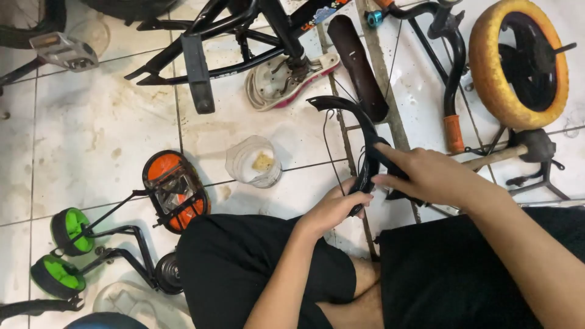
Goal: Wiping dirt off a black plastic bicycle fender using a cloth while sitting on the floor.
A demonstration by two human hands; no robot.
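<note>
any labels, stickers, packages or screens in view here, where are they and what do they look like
Sticker: on the black bike frame at the top middle, a small strip in orange, blue and white.
Clear plastic jar: on the tiled floor left of the hands, round, no label showing, something yellowish inside.
No screens or signs in view.

A curved mudguard (pixel 359 131) lies between the two hands, the left hand (pixel 334 207) at its near end, the right hand (pixel 426 176) just beside it on the right. A jar (pixel 253 161) stands left of it, the bicycle frame (pixel 244 30) behind, a wheel (pixel 518 61) far right, training wheels (pixel 67 250) far left.
</note>
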